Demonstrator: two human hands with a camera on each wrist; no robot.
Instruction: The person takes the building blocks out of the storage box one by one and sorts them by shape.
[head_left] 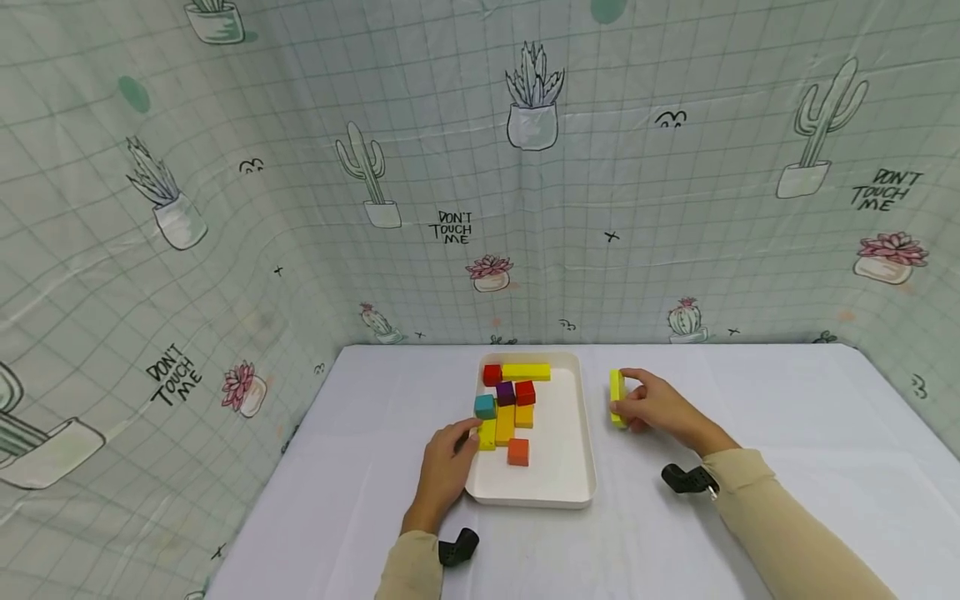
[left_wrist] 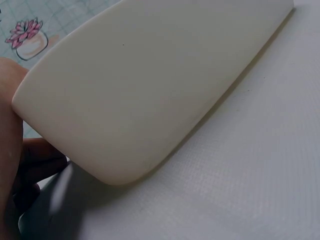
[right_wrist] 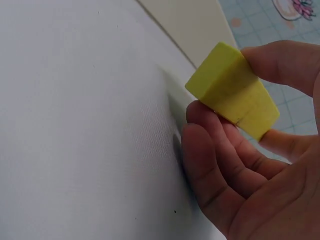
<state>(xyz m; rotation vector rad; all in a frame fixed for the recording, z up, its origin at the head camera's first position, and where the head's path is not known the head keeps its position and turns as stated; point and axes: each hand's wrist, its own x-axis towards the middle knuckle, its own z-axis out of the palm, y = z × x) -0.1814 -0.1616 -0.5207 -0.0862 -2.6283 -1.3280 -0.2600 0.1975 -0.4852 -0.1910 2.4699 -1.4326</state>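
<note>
Fingers [right_wrist: 285, 65] of the right hand [head_left: 663, 408] pinch a long yellow block [head_left: 617, 400] just outside the right side of a white tray [head_left: 558, 450]; whether the block touches the worktop [head_left: 322, 475] cannot be told. The left hand [head_left: 446, 467] is at the tray's left side, its fingers bent at the rim beside a yellow piece [head_left: 487, 437]; whether they grip the rim or only rest against it is unclear. Inside the tray, a red cube [head_left: 492, 375] sits at the far left next to a yellow bar [head_left: 527, 372]. Nearer are a purple cube [head_left: 506, 392], a second red cube [head_left: 525, 392] and a teal cube [head_left: 485, 407], with two amber blocks [head_left: 505, 428] close by. An orange cube [head_left: 518, 452] lies apart, nearest the person.
</note>
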